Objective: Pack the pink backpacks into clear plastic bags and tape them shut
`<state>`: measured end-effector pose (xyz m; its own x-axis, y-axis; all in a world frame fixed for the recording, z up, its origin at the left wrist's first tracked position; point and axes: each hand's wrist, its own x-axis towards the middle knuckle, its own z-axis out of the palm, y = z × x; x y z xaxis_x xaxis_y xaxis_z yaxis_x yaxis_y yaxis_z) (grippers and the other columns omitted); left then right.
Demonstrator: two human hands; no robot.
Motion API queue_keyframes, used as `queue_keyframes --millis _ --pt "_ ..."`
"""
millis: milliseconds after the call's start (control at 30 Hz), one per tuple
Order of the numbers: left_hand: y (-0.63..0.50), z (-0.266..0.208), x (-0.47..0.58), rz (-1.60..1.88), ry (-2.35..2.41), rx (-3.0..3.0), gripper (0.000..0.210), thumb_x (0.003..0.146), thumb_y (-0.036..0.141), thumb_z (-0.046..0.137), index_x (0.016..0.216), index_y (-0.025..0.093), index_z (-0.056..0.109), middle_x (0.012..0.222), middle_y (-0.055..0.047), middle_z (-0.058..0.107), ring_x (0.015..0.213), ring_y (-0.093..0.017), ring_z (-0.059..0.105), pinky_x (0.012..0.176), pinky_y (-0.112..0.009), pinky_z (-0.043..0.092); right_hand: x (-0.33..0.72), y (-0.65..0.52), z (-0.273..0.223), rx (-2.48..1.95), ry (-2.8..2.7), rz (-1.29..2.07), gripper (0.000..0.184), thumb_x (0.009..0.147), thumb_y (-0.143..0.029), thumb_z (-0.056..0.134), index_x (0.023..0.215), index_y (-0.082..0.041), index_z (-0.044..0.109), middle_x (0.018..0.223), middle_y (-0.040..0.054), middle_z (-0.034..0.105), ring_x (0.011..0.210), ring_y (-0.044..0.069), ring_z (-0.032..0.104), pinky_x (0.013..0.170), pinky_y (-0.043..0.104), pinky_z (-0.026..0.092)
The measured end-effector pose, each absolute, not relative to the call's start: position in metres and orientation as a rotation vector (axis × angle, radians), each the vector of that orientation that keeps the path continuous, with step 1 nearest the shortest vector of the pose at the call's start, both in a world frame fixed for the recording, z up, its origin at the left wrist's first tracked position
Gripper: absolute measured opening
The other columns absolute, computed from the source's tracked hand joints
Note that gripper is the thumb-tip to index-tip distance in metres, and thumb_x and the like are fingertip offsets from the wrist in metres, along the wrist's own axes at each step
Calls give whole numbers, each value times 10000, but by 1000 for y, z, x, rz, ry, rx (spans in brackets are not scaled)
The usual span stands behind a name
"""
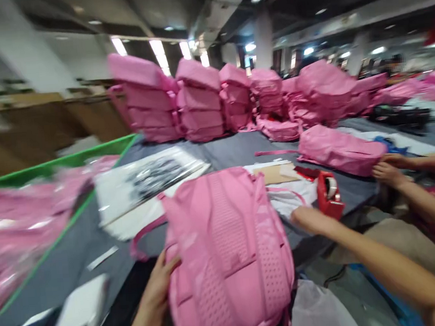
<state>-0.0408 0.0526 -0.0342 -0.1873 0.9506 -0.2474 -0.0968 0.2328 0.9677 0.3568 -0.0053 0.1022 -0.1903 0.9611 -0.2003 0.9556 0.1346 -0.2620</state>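
Observation:
A pink backpack stands in front of me, leaning slightly, its padded back panel and shoulder straps facing me. My left hand grips its left edge, thumb on the near face and the other fingers mostly hidden behind. To the right of the bag, my right hand is at a crumpled white plastic sheet; its fingers are blurred and turned away, so what they hold does not show. Just beyond that hand is a red tape dispenser. A loose pink strap hangs out at the bag's left.
Stacked pink backpacks line the table's far side. A co-worker's hands touch another pink backpack at right. Flat plastic packets lie left of centre. A green-edged bin holds plastic-wrapped pink goods. A white device lies near left.

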Motion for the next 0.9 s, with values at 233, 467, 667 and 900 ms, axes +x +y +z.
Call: queue_keyframes --millis 233,467,667,900 --pt "45 -11 -62 1275 1777 1162 506 773 514 682 1169 199 683 1292 -133 720 1273 -344 624 1107 -480 466 322 -38 97 -1014 -2539 948 416 1053 -512 434 1304 -256 644 1211 122 702 1088 225 652 961 344 523" --pt "161 50 -56 1255 2077 1200 374 773 518 691 932 180 672 1053 -174 767 1088 -356 693 941 -430 520 282 -17 32 -626 -2660 1354 412 980 -594 558 1068 -253 772 1052 96 712 1020 229 644 998 404 474" --pt "202 84 -79 1288 2087 1127 285 564 258 832 600 220 552 861 -125 738 1120 -371 669 846 -340 515 295 27 104 -1033 -2606 1514 363 943 -377 602 1241 -190 690 1124 108 741 959 215 692 824 314 537" --pt "159 71 -121 1346 1850 874 244 772 174 734 606 185 555 524 11 538 546 -154 585 535 -252 481 179 138 109 -846 -2949 318 310 960 -130 544 1249 -132 657 1231 189 675 1096 256 663 896 358 520"
